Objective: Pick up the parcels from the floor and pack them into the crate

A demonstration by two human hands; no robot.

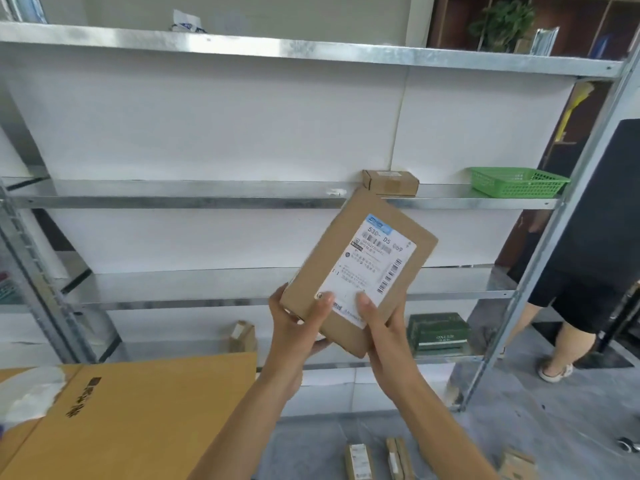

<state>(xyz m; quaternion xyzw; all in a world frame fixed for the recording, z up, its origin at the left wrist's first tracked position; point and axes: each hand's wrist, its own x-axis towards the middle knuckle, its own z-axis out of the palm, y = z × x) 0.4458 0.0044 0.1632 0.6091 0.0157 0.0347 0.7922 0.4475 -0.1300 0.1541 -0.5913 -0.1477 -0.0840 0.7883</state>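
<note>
Both hands hold a flat brown cardboard parcel [349, 251] with a white shipping label, raised in front of the metal shelves. My left hand [298, 327] grips its lower left corner, thumb on the front face. My right hand [379, 327] grips the lower right edge, thumb pressed on the label. A large open yellow-brown cardboard box [138, 410] stands at the lower left, with white plastic wrap inside its left side. Three small brown parcels [358, 460] lie on the grey floor at the bottom edge.
A metal shelf rack [173, 197] fills the view, bearing a small brown box [389, 181], a green basket [516, 181], a green box [438, 332] and a small parcel [242, 336]. A person in dark shorts [581, 271] stands at the right.
</note>
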